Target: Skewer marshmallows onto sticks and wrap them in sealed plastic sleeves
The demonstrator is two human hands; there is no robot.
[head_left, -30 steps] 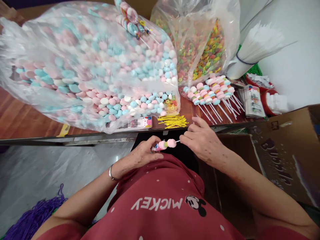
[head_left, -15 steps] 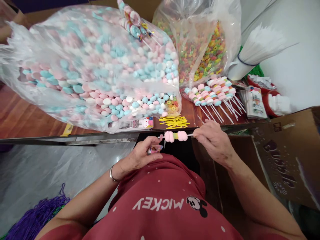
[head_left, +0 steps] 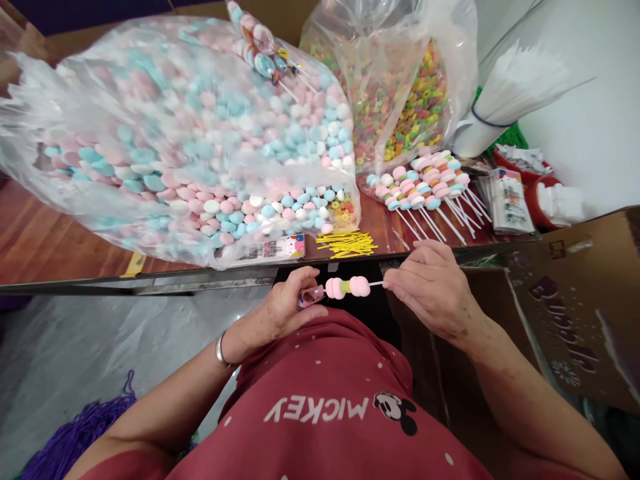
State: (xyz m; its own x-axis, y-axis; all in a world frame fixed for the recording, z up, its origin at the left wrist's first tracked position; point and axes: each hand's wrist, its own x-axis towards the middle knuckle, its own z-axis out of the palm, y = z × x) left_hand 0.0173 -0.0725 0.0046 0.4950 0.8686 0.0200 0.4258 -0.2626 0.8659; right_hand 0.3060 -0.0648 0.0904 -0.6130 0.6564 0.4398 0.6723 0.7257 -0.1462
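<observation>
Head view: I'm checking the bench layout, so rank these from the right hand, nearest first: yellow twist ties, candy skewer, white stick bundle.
1. Candy skewer: its stick is pinched in the right hand, far end at the left hand's wrapper.
2. Yellow twist ties: just ahead, to its left.
3. White stick bundle: far back right.

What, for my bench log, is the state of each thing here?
skewer: level, loaded with candies, its tip at the wrapper.
wrapper: small, pinched in the left hand.
left hand: shut on wrapper.
right hand: shut on skewer, pinching its stick.
candy bag: full, lying on its side.
ring bag: upright, partly full.
done skewers: piled, unwrapped.
ties: loose heap.
sticks: banded bundle.
</observation>
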